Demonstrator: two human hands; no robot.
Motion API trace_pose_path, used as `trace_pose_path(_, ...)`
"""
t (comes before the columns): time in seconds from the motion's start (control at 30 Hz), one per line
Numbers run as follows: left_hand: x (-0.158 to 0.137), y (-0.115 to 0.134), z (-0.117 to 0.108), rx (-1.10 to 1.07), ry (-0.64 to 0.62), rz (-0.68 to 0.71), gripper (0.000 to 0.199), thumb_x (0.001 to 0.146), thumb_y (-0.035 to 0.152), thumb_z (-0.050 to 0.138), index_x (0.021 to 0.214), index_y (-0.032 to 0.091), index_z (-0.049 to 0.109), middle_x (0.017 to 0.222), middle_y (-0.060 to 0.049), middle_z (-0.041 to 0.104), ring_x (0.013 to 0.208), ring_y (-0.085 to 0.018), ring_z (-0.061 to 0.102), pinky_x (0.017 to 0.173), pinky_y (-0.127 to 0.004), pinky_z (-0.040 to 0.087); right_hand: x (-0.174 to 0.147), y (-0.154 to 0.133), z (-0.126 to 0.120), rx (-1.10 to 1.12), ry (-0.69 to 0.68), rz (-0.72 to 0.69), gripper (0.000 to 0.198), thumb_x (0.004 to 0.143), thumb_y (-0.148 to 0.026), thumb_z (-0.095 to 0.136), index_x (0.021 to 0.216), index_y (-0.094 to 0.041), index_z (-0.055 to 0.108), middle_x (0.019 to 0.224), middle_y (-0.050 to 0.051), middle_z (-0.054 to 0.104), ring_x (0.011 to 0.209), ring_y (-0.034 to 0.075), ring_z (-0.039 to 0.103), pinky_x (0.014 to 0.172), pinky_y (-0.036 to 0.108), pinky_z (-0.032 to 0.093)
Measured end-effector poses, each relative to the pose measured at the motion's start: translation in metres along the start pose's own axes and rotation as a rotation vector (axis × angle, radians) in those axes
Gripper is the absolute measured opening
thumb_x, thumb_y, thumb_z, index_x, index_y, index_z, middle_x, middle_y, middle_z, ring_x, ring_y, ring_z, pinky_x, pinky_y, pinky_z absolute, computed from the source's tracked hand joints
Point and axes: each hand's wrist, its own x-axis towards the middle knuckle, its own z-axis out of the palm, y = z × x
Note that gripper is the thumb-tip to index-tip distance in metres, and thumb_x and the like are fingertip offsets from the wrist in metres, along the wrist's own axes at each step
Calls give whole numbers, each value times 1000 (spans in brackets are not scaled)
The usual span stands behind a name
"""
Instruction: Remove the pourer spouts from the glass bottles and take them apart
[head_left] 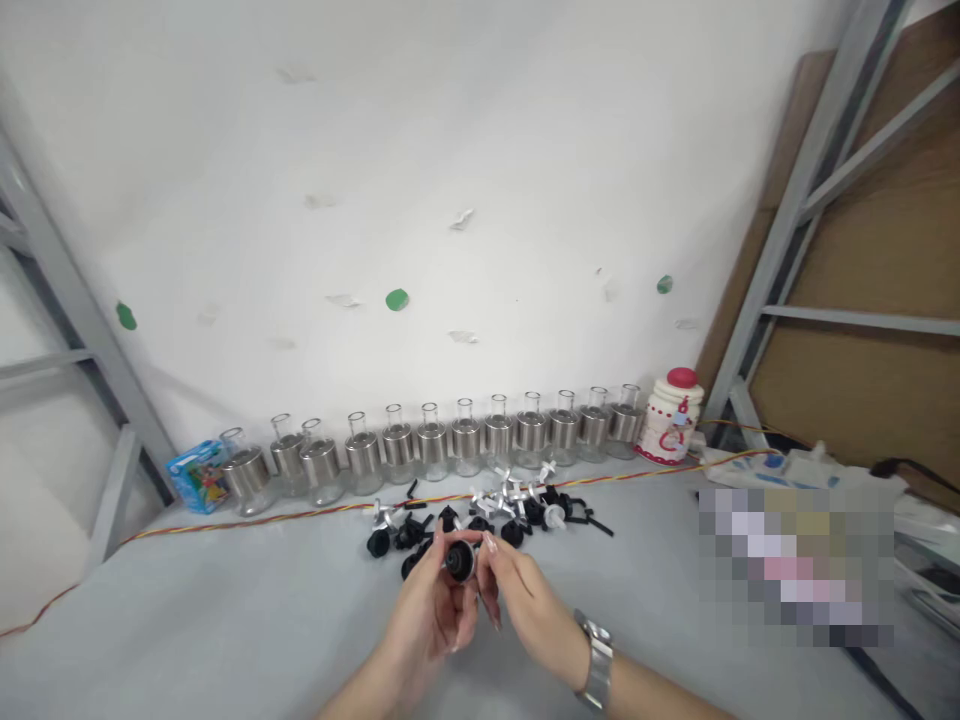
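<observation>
Close together over the front of the table, my left hand [433,605] and my right hand [525,595] both have their fingers round a small black round cap-like part [460,562] with a pale rim. Its dark hollow side with a raised centre faces me. A metal watch is on my right wrist. Just beyond my fingers lies a loose heap of black plastic parts [409,532] and clear or white plastic pieces [553,517], some with thin black sticks. What my fingertips cover of the cap cannot be seen.
Several glass bottles with metal sleeves [364,454] stand in a row along the wall. A blue box [196,478] is at the left end, a white jar with a red lid [671,420] at the right. A twisted cable [300,516] crosses the table [225,620]. A pixelated patch covers the right side.
</observation>
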Motion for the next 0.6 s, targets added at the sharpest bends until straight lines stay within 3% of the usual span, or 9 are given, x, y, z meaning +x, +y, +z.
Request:
trace_pose_path(0.13,-4,4,5,38,23,51,40,72,54,50,93,20,49,45,9,41,29,-3,32,31,-15,18,5,-4,-8,19,92,29,45,86,-51,23,61,-19,42,45,-6,38,38,8,38,38,20,33)
trace_pose_path(0.3,-3,5,0,80,34,88,30,70,48,56,82,23,45,49,10,36,30,-1,26,33,-15,10,29,-7,-50,-153,297,21,39,85,-48,29,64,-19,45,42,-7,39,38,10,41,41,22,36)
trace_pose_path(0.43,0,5,-5,100,75,209,26,72,44,57,83,23,46,52,9,42,33,-2,31,35,-15,17,40,5,-76,-575,187,47,11,78,-28,47,80,-19,52,56,-4,51,51,13,50,52,24,40)
trace_pose_path(0.6,4,9,-12,160,112,298,28,66,29,67,88,20,54,76,0,57,62,-10,55,54,-20,37,32,15,-65,-847,10,-104,19,75,-13,47,88,-20,59,86,4,55,80,17,52,74,28,39)
